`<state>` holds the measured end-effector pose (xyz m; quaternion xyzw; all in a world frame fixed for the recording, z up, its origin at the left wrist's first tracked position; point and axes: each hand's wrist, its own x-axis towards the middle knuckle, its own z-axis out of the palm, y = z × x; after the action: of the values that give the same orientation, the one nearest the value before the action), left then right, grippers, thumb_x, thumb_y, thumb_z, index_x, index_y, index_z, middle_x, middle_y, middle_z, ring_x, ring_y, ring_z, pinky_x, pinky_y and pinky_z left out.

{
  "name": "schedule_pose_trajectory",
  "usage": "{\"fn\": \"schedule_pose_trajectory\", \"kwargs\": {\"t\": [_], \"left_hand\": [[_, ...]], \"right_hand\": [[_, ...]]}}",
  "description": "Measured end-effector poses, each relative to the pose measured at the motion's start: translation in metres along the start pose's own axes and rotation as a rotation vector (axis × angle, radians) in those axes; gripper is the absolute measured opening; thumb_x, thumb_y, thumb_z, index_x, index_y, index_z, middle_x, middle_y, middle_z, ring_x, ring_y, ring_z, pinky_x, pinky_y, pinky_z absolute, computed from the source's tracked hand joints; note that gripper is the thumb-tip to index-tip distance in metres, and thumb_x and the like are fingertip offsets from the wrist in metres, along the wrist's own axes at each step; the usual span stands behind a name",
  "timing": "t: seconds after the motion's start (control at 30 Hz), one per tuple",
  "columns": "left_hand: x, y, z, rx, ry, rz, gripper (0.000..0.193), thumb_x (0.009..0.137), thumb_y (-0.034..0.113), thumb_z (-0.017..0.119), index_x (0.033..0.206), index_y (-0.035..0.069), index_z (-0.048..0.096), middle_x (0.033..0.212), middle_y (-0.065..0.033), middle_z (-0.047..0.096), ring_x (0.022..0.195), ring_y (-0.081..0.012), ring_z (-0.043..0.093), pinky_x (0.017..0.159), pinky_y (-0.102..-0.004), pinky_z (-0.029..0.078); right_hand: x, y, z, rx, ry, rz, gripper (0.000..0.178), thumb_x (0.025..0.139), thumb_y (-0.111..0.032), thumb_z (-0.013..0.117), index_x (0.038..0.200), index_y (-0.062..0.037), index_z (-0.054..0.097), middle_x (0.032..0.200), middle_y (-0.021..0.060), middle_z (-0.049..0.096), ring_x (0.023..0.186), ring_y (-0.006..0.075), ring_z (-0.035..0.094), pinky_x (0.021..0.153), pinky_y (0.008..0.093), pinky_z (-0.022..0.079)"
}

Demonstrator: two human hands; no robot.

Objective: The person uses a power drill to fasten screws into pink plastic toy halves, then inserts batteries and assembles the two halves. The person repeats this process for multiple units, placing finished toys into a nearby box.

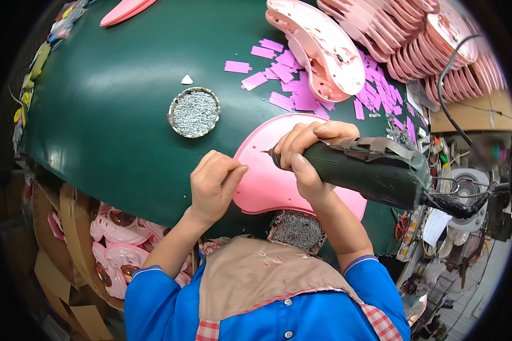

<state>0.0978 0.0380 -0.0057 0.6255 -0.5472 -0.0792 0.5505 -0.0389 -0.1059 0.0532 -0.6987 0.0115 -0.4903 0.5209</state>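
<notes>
My right hand (310,156) wraps the power screwdriver (375,175), its bit (268,152) over the pink panel (270,188), which lies on the green table (122,131) before me; my left hand (211,183), at the panel's left edge, has thumb and forefinger pressed together, whether on anything I cannot tell. Good driving probably calls for squaring the bit to the panel and pressing evenly.

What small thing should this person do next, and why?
Probably bring the left hand to the thin tip of the dark power tool. The right hand already holds the tool over the pink panel, and the left fingertips are pinched close by, apart from the tip. Whether they hold anything is too small to tell.
</notes>
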Motion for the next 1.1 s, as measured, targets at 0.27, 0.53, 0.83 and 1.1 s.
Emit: {"fn": "schedule_pose_trajectory", "kwargs": {"t": [0.27, 0.53, 0.83, 1.1], "left_hand": [[0.008, -0.030, 0.011, 0.010, -0.035, -0.003, 0.021, 0.071, 0.009, 0.088, 0.077, 0.005, 0.068, 0.079, -0.0066, 0.058, 0.069, -0.0233, 0.056, 0.058, -0.0343, 0.045], [0.019, -0.029, 0.008, -0.086, -0.173, 0.171, 0.018, 0.075, 0.006, 0.084, 0.088, 0.004, 0.072, 0.079, -0.0058, 0.061, 0.068, -0.0232, 0.057, 0.059, -0.0349, 0.045], [-0.004, -0.027, -0.005, 0.023, -0.112, 0.351, 0.034, 0.069, 0.019, 0.090, 0.092, 0.004, 0.070, 0.083, -0.0055, 0.063, 0.072, -0.0245, 0.060, 0.064, -0.0362, 0.048], [0.049, -0.118, -0.037, 0.667, -0.013, -0.050, 0.034, 0.076, 0.027, 0.086, 0.099, 0.007, 0.072, 0.100, -0.0039, 0.067, 0.102, -0.0263, 0.058, 0.096, -0.0422, 0.041]], "right_hand": [[-0.009, 0.034, 0.012, 0.090, -0.154, 0.081, 0.041, 0.084, 0.010, 0.061, 0.112, -0.0106, 0.041, 0.075, 0.0094, 0.058, 0.060, 0.0204, 0.058, 0.060, 0.0371, 0.055], [0.006, -0.005, 0.009, 0.373, 0.055, 0.225, 0.053, 0.091, -0.004, 0.068, 0.130, -0.0144, 0.034, 0.074, 0.0086, 0.057, 0.059, 0.0199, 0.057, 0.064, 0.0400, 0.056], [-0.018, -0.021, 0.023, 0.353, -0.131, 0.153, 0.051, 0.086, 0.006, 0.065, 0.127, -0.0098, 0.039, 0.076, 0.0104, 0.059, 0.065, 0.0214, 0.059, 0.066, 0.0383, 0.054], [-0.036, -0.010, 0.043, 0.417, -0.156, 0.109, 0.039, 0.078, 0.011, 0.067, 0.110, -0.0029, 0.051, 0.070, 0.0110, 0.061, 0.060, 0.0230, 0.062, 0.059, 0.0356, 0.053]]}}
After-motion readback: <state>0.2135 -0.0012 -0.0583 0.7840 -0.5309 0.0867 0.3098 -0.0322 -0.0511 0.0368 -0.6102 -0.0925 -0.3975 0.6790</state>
